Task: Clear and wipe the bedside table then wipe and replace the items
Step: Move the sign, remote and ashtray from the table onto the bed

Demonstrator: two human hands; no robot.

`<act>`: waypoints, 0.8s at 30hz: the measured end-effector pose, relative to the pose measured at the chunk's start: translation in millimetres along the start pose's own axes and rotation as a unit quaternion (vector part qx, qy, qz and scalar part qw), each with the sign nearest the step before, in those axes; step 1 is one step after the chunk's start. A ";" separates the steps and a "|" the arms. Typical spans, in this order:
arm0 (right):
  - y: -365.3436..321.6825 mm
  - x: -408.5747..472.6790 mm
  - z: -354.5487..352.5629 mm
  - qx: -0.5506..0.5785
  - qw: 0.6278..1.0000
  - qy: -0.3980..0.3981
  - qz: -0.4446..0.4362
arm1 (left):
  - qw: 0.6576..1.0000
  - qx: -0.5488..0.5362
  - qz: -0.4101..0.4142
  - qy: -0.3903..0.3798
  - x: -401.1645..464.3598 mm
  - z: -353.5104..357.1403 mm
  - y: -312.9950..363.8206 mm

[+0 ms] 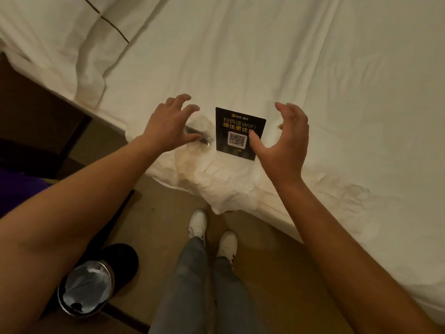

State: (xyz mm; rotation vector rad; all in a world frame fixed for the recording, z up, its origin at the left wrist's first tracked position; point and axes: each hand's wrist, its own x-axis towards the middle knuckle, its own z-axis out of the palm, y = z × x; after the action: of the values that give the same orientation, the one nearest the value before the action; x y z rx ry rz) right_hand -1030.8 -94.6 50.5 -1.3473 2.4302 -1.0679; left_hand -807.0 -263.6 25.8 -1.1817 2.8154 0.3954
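A black WiFi sign card with a QR code lies on the white bed near its edge. Just left of the card a clear glass object rests on the sheet, partly hidden under my left hand, which hovers over it with fingers spread. My right hand is open beside the card's right edge, its thumb over the card's lower right corner. Neither hand holds anything. The bedside table is barely visible as a dark shape at the left.
A pillow lies at the bed's upper left. On the floor at the lower left stands a lined waste bin. My legs and white shoes stand on the brown floor next to the bed edge.
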 end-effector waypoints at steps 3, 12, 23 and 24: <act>-27.1 -9.2 -3.4 0.009 0.998 -0.005 -0.055 | 0.999 -0.011 -0.038 0.030 -33.0 -8.8 0.0; -113.8 -44.0 35.6 0.059 0.980 -0.108 -0.158 | 0.977 -0.004 -0.180 0.116 -148.0 -35.1 -57.8; -242.9 -109.4 157.4 0.061 0.939 -0.211 -0.266 | 0.920 0.003 -0.330 0.211 -301.2 -27.1 -185.7; -256.1 -117.6 169.5 0.058 0.936 -0.220 -0.269 | 0.916 0.007 -0.341 0.212 -316.4 -26.1 -197.5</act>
State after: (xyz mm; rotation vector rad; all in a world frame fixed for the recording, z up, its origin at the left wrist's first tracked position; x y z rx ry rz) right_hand -712.4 -173.8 72.4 -2.0125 1.6940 -0.8584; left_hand -443.2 -183.9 58.7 -2.3470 2.4294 0.0645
